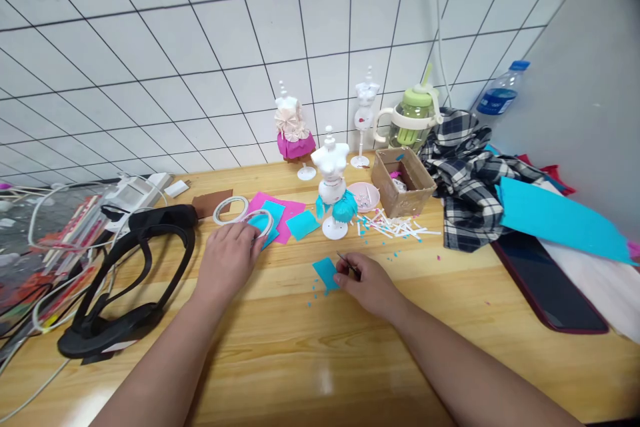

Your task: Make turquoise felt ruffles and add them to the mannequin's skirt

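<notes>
- The right hand [367, 283] pinched thin tweezers [346, 260] against a small teal felt piece [326, 273] on the desk [300, 347]; it could have slipped.
- At ten o'clock, the left hand [227, 259] gripped a tape ring [261, 221]; pulling might have dragged the felt squares [283, 213].
- Beyond, at twelve o'clock, the mini mannequin [331, 190] could have toppled.

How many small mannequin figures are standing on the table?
3. One mannequin in a teal skirt stands nearest the hands; one in a pink skirt stands behind it by the wall; one bare white mannequin stands beside the green bottle. None seems hidden.
</notes>
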